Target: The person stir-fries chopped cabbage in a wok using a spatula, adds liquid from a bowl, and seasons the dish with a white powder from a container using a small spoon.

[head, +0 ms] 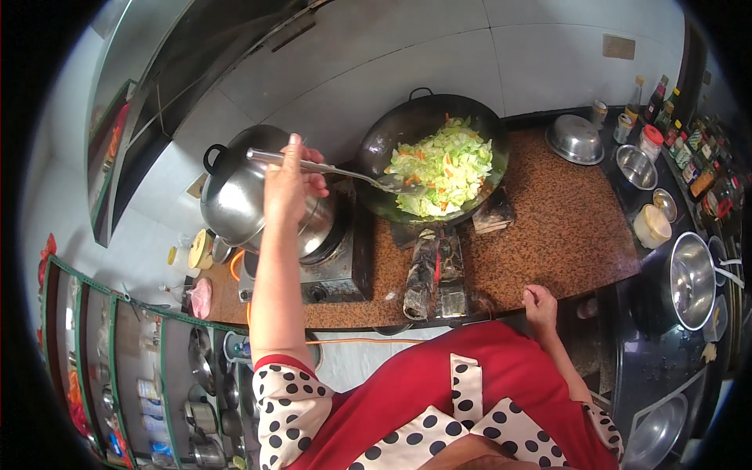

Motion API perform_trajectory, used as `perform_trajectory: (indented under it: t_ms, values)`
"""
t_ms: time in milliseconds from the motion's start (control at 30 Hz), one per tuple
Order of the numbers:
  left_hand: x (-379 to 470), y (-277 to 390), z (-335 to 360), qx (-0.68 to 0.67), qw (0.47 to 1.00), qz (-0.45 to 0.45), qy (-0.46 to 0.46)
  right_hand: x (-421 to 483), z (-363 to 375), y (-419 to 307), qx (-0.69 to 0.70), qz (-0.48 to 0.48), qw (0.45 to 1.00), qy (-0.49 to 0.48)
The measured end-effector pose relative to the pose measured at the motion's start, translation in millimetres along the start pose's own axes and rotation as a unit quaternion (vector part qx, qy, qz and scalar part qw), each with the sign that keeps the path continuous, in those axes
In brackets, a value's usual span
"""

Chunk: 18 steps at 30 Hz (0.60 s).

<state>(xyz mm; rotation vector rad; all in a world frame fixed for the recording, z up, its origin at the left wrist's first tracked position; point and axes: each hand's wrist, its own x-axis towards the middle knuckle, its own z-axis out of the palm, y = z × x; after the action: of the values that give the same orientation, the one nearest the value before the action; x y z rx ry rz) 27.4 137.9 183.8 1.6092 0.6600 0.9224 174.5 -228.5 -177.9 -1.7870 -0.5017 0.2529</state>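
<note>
My left hand (pixel 291 182) grips the metal handle of a wok spatula (pixel 346 172), and its blade rests among shredded cabbage (pixel 443 167). Orange strips, probably carrot, are mixed through the pale green pieces. All of this lies in a large dark wok (pixel 376 147) over a burner built into the brown stone counter. My right hand (pixel 540 308) is by the counter's front edge, its fingers curled, with nothing visible in it.
Left of the wok, a big lidded metal pot (pixel 235 194) stands on a gas stove (pixel 335 288). Charred logs (pixel 426 276) jut out below the wok. An upturned steel bowl (pixel 576 139), bottles (pixel 655 100) and a large steel basin (pixel 693 282) are at the right.
</note>
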Motion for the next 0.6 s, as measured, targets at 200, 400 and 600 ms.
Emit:
perform_trajectory:
  t_ms: [200,400,600]
  values:
    - [19,6,-20,0.069,0.995,-0.075,-0.001,2,4,-7,0.012,0.016,1.000,-0.016]
    - [47,-37,-13,0.071,0.989,-0.132,-0.005,4,8,6,0.020,0.028,0.999,-0.016]
    - [44,-93,34,-0.090,0.984,-0.144,0.061,4,5,14,0.015,0.000,1.000,0.006]
